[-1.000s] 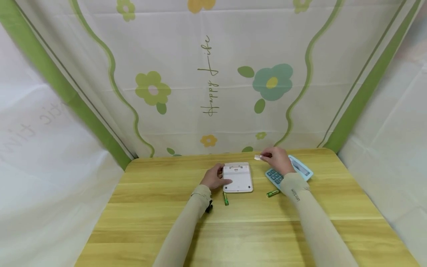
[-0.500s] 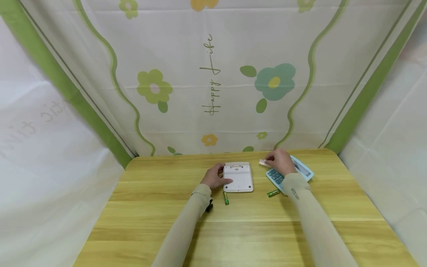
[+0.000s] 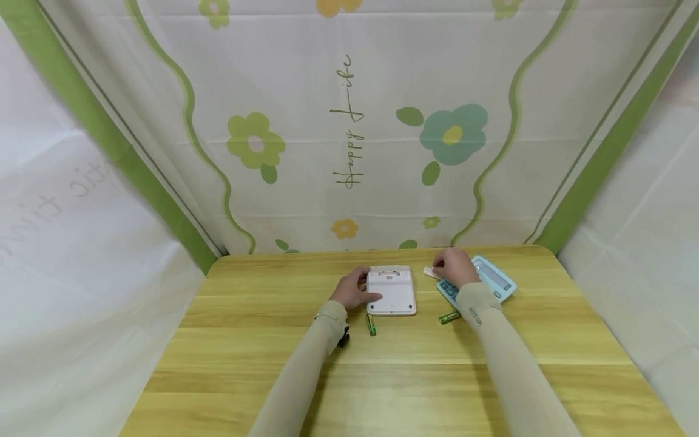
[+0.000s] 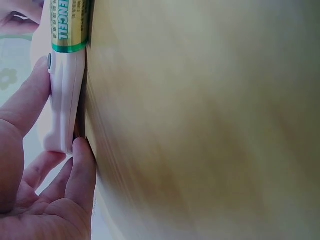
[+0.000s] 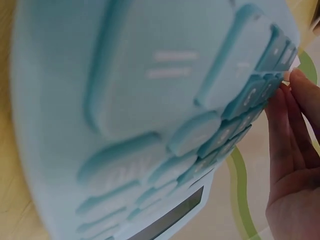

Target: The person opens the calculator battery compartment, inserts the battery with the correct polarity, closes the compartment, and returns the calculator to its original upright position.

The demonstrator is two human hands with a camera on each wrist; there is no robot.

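Note:
A pale pink-white calculator (image 3: 391, 294) lies back side up, with a battery slot at its far end and dark feet near the front corners. My left hand (image 3: 352, 289) grips its left edge, thumb on top, fingertips at the lower edge in the left wrist view. Between thumb and fingers my right hand (image 3: 456, 267) pinches a small white battery cover (image 3: 430, 272), just right of that calculator. Beneath the right hand lies a light blue calculator (image 3: 494, 277), keys up, partly hidden by hand and sleeve. Its keys (image 5: 172, 65) fill the right wrist view.
One green battery (image 3: 372, 325) lies in front of the pink-white calculator. A second green battery (image 3: 449, 317) lies by the blue calculator's near edge. A flowered white curtain (image 3: 306, 200) stands behind the wooden table (image 3: 262, 340).
My right hand has drawn slightly back toward me and to the right with the white cover, then stayed low over the blue calculator. The left hand keeps its grip.

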